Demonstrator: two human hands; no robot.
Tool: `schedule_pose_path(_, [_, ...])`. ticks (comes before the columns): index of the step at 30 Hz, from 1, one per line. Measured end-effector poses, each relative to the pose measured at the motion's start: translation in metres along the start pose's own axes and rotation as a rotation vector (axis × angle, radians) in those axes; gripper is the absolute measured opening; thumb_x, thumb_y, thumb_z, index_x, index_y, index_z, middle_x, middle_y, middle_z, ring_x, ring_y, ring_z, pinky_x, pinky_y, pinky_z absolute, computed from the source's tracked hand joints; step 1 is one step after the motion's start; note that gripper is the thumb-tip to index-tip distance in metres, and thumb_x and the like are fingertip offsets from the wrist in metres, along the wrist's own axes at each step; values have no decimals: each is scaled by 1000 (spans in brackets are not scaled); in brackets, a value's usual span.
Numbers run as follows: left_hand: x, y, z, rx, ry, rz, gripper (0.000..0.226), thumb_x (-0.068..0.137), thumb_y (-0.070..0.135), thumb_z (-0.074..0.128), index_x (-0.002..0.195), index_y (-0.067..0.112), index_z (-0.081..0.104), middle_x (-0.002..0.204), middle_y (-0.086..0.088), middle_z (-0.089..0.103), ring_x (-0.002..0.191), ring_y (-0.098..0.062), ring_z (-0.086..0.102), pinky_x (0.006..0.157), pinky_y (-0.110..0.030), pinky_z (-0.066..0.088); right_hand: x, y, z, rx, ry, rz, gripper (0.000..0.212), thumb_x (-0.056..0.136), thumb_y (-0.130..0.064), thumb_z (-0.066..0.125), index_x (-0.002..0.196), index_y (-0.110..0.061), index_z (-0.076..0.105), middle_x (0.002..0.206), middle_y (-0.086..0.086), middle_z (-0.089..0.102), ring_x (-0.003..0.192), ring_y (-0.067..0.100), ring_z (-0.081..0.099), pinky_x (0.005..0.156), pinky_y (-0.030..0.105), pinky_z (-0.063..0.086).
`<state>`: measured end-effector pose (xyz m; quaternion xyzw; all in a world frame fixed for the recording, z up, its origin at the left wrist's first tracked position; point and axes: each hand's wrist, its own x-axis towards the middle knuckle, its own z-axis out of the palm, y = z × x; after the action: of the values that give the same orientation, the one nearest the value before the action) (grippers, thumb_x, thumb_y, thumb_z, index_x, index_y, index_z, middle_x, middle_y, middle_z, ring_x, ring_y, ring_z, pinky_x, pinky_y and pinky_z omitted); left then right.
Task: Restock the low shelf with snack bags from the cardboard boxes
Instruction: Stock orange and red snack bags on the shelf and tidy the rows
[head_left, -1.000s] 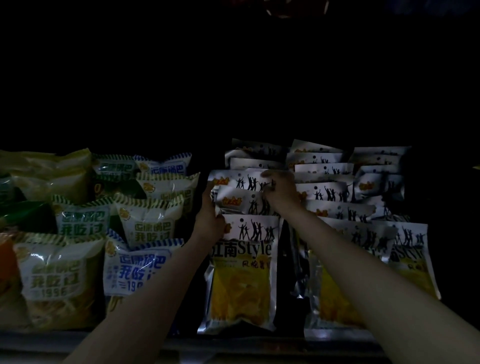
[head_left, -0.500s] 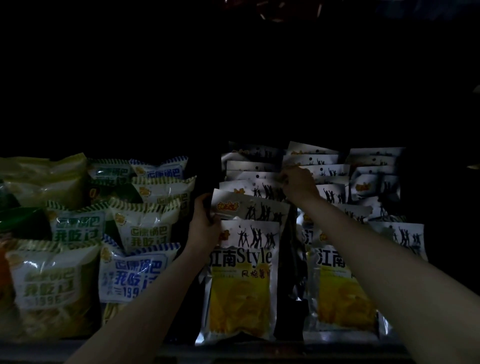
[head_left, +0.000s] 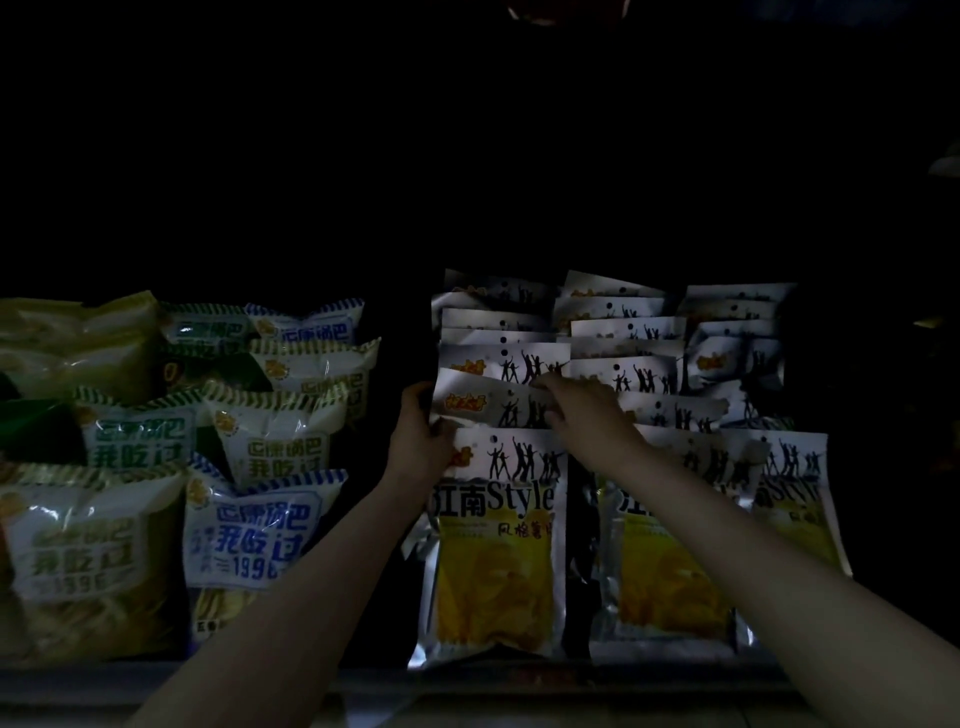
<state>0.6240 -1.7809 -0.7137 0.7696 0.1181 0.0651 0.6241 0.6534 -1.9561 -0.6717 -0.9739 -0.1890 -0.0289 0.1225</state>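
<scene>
Silver and yellow snack bags stand in rows on the dim low shelf (head_left: 519, 675). My left hand (head_left: 421, 431) grips the left edge of the second silver bag (head_left: 488, 402) in the left row. My right hand (head_left: 582, 410) holds the same bag's right top edge with curled fingers. The front bag (head_left: 498, 551) of that row stands upright just below both hands. More rows of the same bags (head_left: 727, 353) fill the shelf to the right.
White, blue and green striped snack bags (head_left: 249, 525) are stacked on the shelf's left half. Yellowish bags (head_left: 72, 343) lie at the far left. A dark gap separates the two groups. The shelf's back is black.
My right hand moved left and down from the middle row to the second bag's right edge. My left hand stayed on that bag's left edge.
</scene>
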Motion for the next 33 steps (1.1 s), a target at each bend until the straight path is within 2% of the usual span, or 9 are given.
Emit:
schedule_pose_path(4, [-6,-4,-9,212,65,1,51,88,12,63,130,4,36,124,-21,48,101,-38,56,84,-49,52,-1,-3,1,-122,65,34,41,93,2,38,125,-19,50,102,9,64,103,29,53,97,33,26])
schedule_pose_path(6, [-11,-7,-14,314,117,-35,49,84,18,69,121,-1,43,121,-23,49,103,-37,54,87,-46,49,-1,-6,-2,-135,81,7,40,91,6,39,118,-19,53,87,5,61,100,29,53,94,32,24])
schedule_pose_path(9, [-19,-5,-19,381,25,-49,31,88,22,64,108,-1,57,111,-21,60,101,-34,58,78,-32,46,6,-7,-10,-194,110,-41,43,83,12,42,110,-18,55,68,-2,45,92,29,55,96,33,24])
schedule_pose_path(12, [-19,3,-18,351,12,2,25,90,19,62,101,-3,63,104,-20,65,98,-31,61,71,-25,40,11,-7,-14,-247,78,-68,45,83,11,43,115,-19,54,83,4,56,95,29,53,96,36,26])
schedule_pose_path(14, [-18,6,-14,341,27,17,26,90,18,61,105,-3,64,107,-19,66,100,-30,61,75,-26,42,9,-5,-13,-179,-1,-45,50,82,15,39,116,-18,56,88,7,54,96,28,50,88,34,30])
schedule_pose_path(18, [-15,7,-7,341,84,3,29,91,16,59,112,-3,62,112,-19,65,106,-32,59,83,-31,44,5,2,-9,-159,-86,-13,61,85,16,33,128,-23,51,103,13,58,109,35,44,87,34,32])
schedule_pose_path(22, [-11,3,-9,314,84,-56,34,91,17,59,118,-4,58,119,-21,61,110,-33,57,87,-32,44,4,2,-6,-240,-39,-36,63,78,17,39,130,-17,42,111,11,58,110,30,49,101,39,25])
schedule_pose_path(30, [-16,2,-7,234,24,-101,32,89,16,62,115,-3,57,113,-19,63,103,-32,60,79,-31,46,1,9,2,-143,17,9,55,81,13,42,127,-18,43,124,9,53,118,29,41,99,39,26])
schedule_pose_path(33, [-20,6,-6,294,16,-71,44,87,15,65,123,-2,48,121,-20,57,107,-33,57,80,-32,46,-2,8,0,-201,47,-14,55,85,7,47,135,-16,40,135,8,43,125,27,35,100,37,26])
